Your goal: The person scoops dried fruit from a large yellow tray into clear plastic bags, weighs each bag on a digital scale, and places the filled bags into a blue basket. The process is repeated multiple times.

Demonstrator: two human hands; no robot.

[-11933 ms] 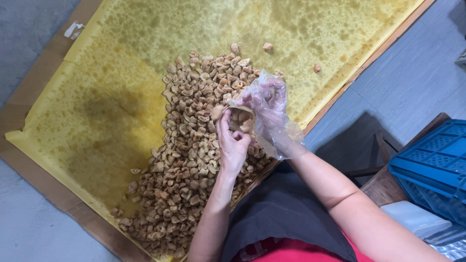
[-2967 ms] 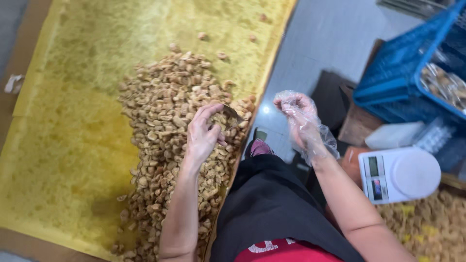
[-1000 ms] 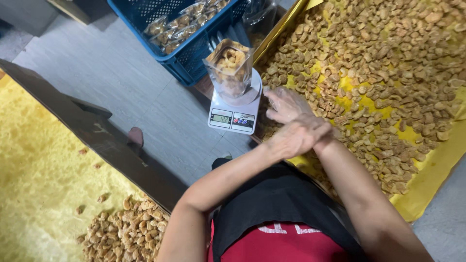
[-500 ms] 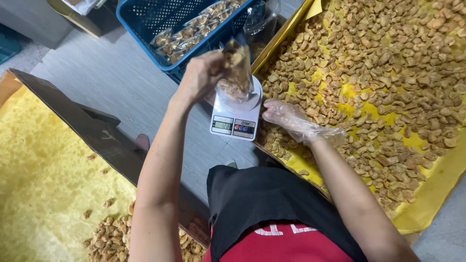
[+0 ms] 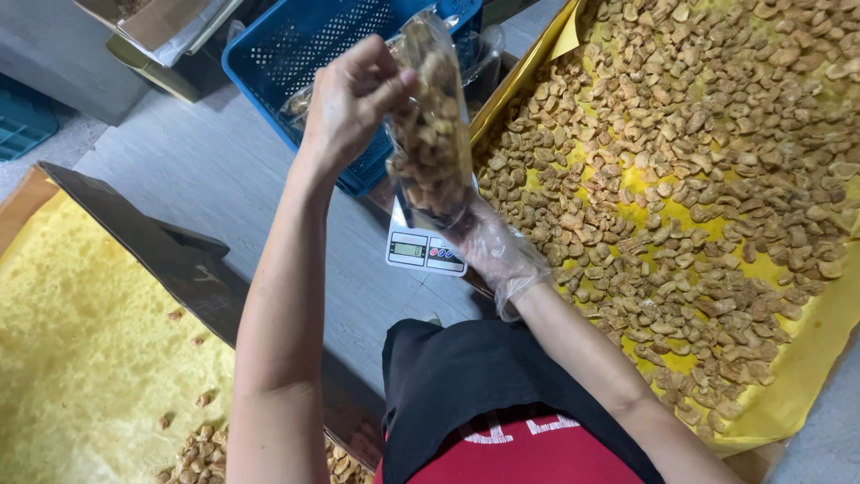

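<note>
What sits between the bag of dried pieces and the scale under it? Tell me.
Only the gloved right hand does. It cups the bottom of the clear bag, while the bare left hand pinches its top. The white scale lies directly below, partly hidden by bag and glove. Nothing else visible is between them.

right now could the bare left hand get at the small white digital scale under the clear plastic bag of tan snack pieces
Probably not at once: the left hand pinches the top of the clear bag, which the gloved right hand supports from below, and the bag hangs over the white scale.
</note>
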